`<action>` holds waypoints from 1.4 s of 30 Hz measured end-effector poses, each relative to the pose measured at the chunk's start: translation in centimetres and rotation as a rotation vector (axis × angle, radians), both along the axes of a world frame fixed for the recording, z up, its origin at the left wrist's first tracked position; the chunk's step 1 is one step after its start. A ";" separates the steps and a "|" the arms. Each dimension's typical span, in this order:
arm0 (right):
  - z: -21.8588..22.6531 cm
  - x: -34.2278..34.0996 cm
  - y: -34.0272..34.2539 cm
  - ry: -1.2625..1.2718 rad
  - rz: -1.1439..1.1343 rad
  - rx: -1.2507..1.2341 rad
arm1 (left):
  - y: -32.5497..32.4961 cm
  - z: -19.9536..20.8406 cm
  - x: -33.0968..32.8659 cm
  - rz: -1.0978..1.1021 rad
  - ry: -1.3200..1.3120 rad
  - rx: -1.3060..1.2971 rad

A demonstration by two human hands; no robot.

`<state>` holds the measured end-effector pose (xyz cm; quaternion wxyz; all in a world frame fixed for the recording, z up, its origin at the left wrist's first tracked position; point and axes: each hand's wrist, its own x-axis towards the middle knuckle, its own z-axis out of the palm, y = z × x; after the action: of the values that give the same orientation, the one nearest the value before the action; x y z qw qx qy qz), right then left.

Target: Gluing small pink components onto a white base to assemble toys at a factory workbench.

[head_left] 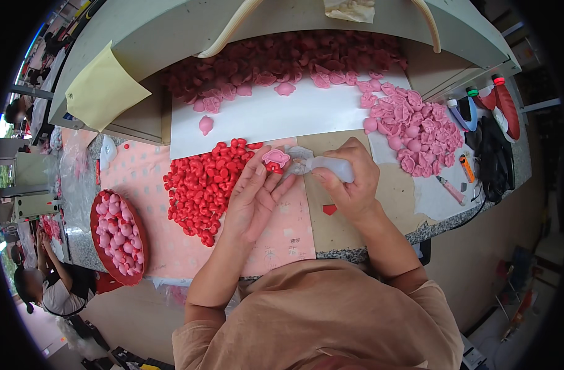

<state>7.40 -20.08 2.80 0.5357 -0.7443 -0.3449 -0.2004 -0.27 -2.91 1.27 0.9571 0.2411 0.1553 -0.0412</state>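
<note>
My left hand (255, 198) is palm up with its fingertips closed on a small pink plastic piece (276, 157) that has a red part at its lower side. My right hand (355, 179) is wrapped round a translucent white squeeze bottle (333, 166), tipped on its side. Its nozzle end points left at the pink piece; whether the two touch I cannot tell. A crumpled clear plastic bag or film (298, 152) lies behind the nozzle. Beside my left hand spreads a pile of small glossy red pieces (202, 185).
Pink shell-like pieces (411, 129) are heaped at the right, with more under the grey shelf (282, 21). A red bowl (140, 271) of pink pieces stands at left. An orange cutter (466, 168) and a tube (450, 190) lie right. Another person (60, 290) works far left.
</note>
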 end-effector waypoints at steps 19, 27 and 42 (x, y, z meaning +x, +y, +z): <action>-0.1 0.0 0.1 -0.019 0.008 -0.016 | -0.1 0.1 0.0 -0.017 -0.018 0.014; 0.2 -0.1 0.2 -0.029 0.026 -0.015 | -0.1 0.1 -0.1 -0.023 -0.032 0.033; 0.0 -0.1 0.3 -0.032 0.041 -0.014 | -0.2 0.0 0.0 -0.016 -0.019 0.016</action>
<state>7.29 -19.82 2.78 0.5290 -0.7374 -0.3699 -0.1988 -0.25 -3.07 1.30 0.9562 0.2504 0.1444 -0.0455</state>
